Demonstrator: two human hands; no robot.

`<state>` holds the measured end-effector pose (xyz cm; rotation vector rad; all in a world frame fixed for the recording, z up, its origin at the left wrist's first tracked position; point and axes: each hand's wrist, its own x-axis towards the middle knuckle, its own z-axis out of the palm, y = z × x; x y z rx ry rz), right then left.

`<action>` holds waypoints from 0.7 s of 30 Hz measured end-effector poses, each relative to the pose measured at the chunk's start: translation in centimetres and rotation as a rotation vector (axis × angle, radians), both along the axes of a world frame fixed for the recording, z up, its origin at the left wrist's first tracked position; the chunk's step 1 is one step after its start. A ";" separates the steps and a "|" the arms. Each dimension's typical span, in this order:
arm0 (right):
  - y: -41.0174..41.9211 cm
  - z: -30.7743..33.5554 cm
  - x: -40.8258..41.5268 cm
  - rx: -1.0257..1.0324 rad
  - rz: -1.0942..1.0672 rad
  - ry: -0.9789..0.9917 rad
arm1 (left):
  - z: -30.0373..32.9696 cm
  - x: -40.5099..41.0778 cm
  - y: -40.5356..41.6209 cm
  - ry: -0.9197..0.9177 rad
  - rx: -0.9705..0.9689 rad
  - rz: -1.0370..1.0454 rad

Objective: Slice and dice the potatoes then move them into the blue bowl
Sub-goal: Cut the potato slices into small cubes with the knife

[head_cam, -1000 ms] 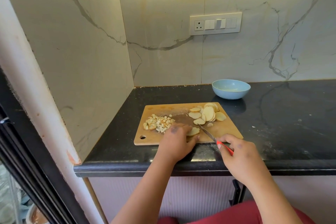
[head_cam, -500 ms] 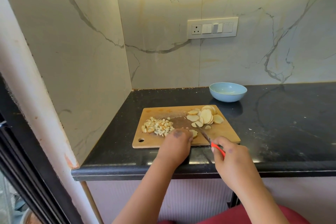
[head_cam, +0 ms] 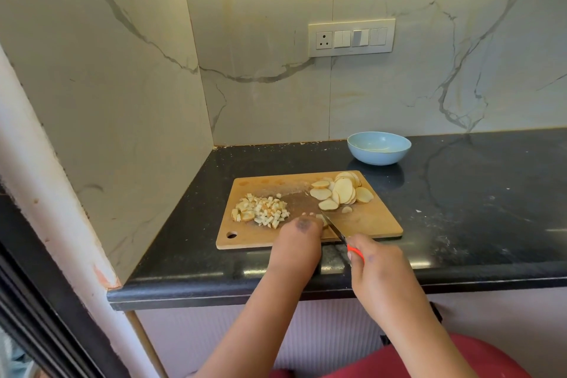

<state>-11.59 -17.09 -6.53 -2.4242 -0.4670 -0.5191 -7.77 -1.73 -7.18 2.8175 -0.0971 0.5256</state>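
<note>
Both forearms reach forward; the left hand (head_cam: 299, 235) presses fingers down, the right hand (head_cam: 376, 267) curls in a grip.

A home kitchen corner, judging by the black speckled stone countertop (head_cam: 460, 209), marble-veined wall tiles (head_cam: 429, 86) and a wall switch plate with socket (head_cam: 351, 38). Wooden cutting board (head_cam: 377, 221) with diced potato (head_cam: 260, 210) and potato slices (head_cam: 342, 192); blue bowl (head_cam: 379, 148) nearby.
</note>
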 end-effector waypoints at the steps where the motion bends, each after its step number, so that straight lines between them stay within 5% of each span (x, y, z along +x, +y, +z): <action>1: 0.2 -0.1 0.1 -0.042 -0.013 0.028 | 0.2 -0.2 -0.1 0.005 0.012 0.005; 5: 1.2 0.4 1.8 -0.153 -0.036 0.111 | 0.5 -0.2 -0.1 -0.001 0.022 0.002; 13: 0.2 -0.2 1.4 0.107 0.035 -0.059 | -0.1 -0.4 0.7 -0.063 -0.105 -0.067; 21: -0.1 -0.5 0.7 0.018 0.027 0.010 | -0.4 -0.2 2.1 0.007 -0.070 -0.112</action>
